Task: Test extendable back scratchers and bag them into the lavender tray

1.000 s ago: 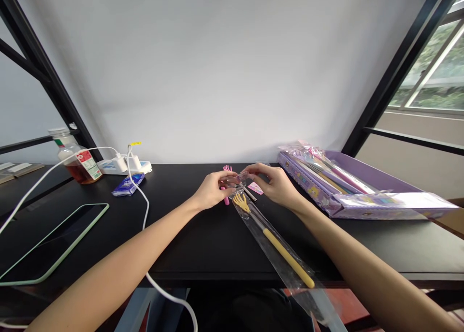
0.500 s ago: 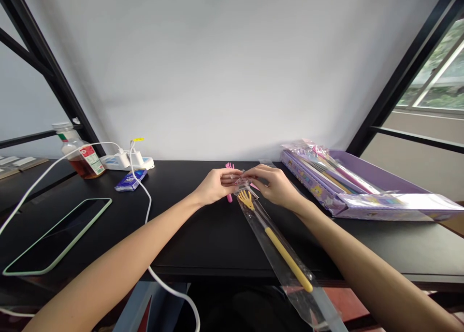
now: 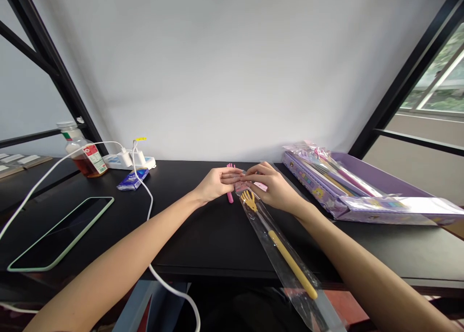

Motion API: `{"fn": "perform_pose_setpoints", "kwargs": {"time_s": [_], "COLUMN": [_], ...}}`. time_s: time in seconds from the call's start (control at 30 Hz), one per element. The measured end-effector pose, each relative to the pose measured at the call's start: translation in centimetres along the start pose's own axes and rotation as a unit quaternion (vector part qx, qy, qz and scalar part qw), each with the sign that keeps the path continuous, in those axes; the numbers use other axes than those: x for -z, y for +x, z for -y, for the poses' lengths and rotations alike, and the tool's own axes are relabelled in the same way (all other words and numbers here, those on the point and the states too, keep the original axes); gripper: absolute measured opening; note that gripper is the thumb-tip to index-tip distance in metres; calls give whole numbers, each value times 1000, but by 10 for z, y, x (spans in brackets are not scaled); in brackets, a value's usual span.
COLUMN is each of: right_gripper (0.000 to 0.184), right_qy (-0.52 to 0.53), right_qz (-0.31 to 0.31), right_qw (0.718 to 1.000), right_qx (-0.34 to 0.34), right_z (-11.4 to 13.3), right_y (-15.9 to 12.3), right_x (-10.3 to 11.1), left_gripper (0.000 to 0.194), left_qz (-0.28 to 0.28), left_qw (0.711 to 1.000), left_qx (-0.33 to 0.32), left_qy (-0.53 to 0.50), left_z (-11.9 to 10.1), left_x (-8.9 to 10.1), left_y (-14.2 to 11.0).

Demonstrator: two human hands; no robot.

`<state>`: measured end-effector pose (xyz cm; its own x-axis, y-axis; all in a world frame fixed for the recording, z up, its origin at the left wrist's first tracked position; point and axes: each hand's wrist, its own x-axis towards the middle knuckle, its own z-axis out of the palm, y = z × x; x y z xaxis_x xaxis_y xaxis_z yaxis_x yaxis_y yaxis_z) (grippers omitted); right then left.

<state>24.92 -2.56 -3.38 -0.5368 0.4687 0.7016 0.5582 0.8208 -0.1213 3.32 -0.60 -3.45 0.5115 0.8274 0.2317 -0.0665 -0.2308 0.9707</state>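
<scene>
L hand (image 3: pixel 213 185), R hand (image 3: pixel 273 188) closer than before, fingers (image 3: pixel 232 176) pinching clear pkt (image 3: pixel 241 188) by yellow back scratcher (image 3: pixel 292 263)

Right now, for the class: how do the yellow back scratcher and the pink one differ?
The yellow back scratcher lies inside a clear plastic sleeve, while no sleeve shows on the pink one. The yellow one shows its full length, but the left hand hides the pink one's middle. Both have finger-shaped heads.

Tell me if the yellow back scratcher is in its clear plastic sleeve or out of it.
The yellow back scratcher is in: the clear plastic sleeve covers its handle and hand-shaped head.
</scene>
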Motion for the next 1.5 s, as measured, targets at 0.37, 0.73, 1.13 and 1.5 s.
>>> {"fn": "perform_pose_setpoints", "kwargs": {"time_s": [0.37, 0.73, 1.13, 1.5], "right_gripper": [8, 25, 43, 41], "right_qy": [15, 70, 255, 376], "right_qz": [-36, 107, 279, 227], "right_qw": [992, 959, 868, 839], "right_qx": [-124, -253, -323, -320], "right_z": [-1, -2, 0, 9], "right_y": [2, 4, 5, 7], "right_x": [7, 6, 19, 17], "left_gripper": [40, 17, 21, 63], "left_qz": [-22, -65, -92, -89], "left_qw": [998, 971, 979, 995], "left_qx": [-21, -71, -61, -43], "left_qy": [64, 221, 175, 31], "left_z": [7, 15, 6, 0], "left_x": [0, 1, -5, -7], "left_y": [0, 2, -2, -1]}}
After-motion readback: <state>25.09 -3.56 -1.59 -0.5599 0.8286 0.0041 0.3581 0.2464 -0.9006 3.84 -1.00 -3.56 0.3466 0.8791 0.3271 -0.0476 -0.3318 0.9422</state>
